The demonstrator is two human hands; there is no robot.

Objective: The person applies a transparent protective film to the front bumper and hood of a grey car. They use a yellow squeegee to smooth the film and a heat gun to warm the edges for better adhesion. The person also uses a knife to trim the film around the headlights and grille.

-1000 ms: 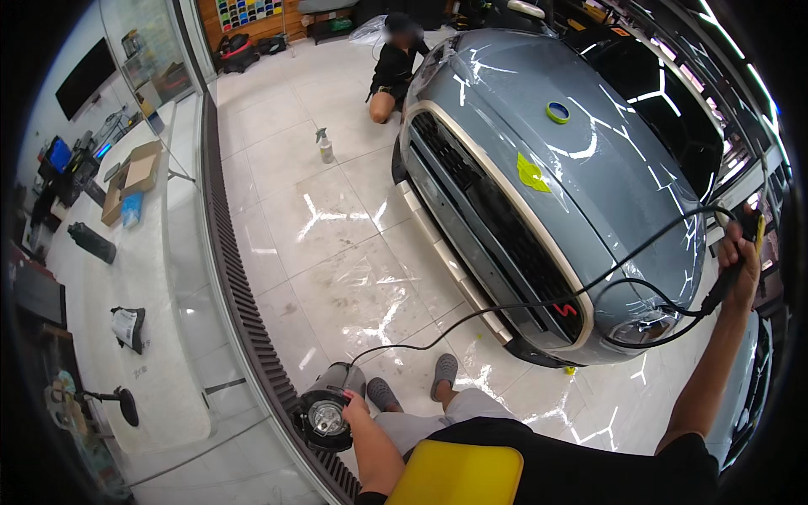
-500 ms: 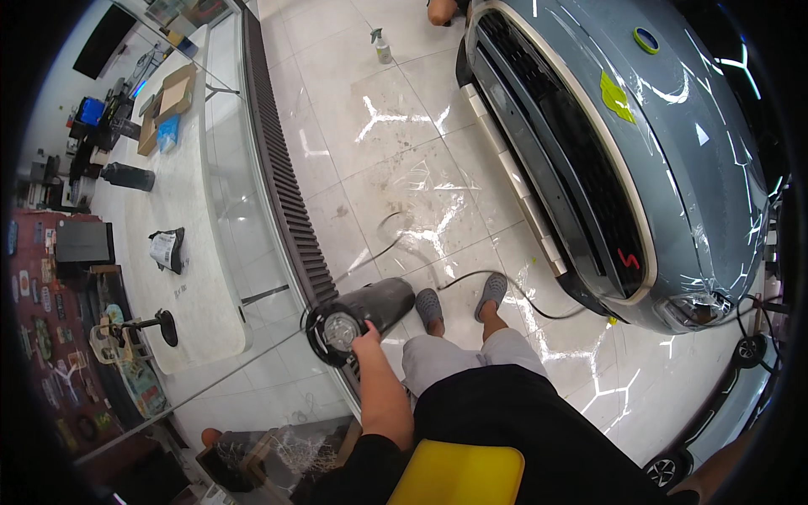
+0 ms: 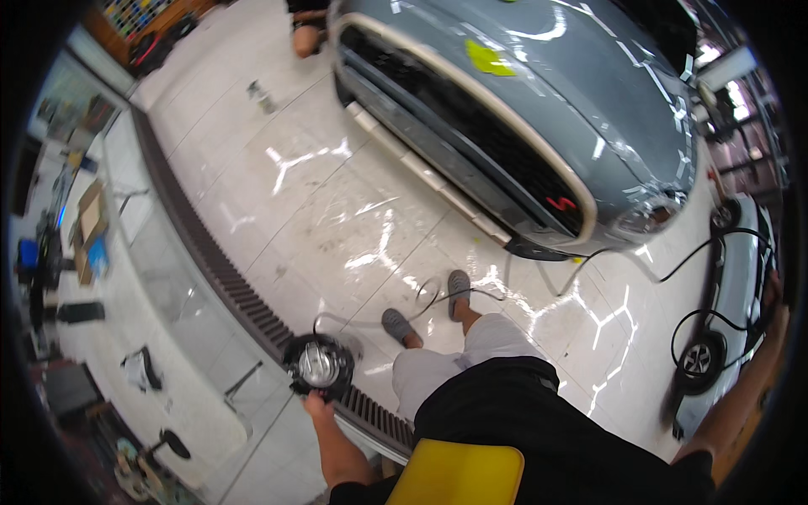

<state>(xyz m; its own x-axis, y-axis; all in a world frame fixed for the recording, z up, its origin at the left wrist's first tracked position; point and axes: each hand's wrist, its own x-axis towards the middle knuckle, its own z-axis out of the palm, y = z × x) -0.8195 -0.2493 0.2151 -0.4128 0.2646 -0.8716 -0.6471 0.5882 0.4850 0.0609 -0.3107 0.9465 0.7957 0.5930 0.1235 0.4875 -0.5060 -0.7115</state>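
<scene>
My left hand [image 3: 316, 404] is closed on the near rim of a dark cylindrical canister [image 3: 341, 358], which has a round, shiny, clear-looking top. The canister stands by the dark floor grating, left of my feet. A thin black hose [image 3: 370, 322] trails from beside it across the floor. On the far right, my right arm is stretched out and raised. My right hand [image 3: 774, 295] is dim at the picture's rim, and the hose's hanging loops rise to it. Its fingers seem closed on the hose, though they show poorly.
A grey car [image 3: 539, 109] with a yellow-green cloth [image 3: 488, 59] on its hood fills the upper right. Another car [image 3: 715, 337] stands at right. A spray bottle [image 3: 261, 97] is on the floor near a crouching person [image 3: 307, 34]. A white table [image 3: 160, 311] lies left, behind glass.
My view has turned toward the right. The canister, leaning earlier, now looks more upright over the grating. My right arm has come up on the right, and the hose hangs in loops there.
</scene>
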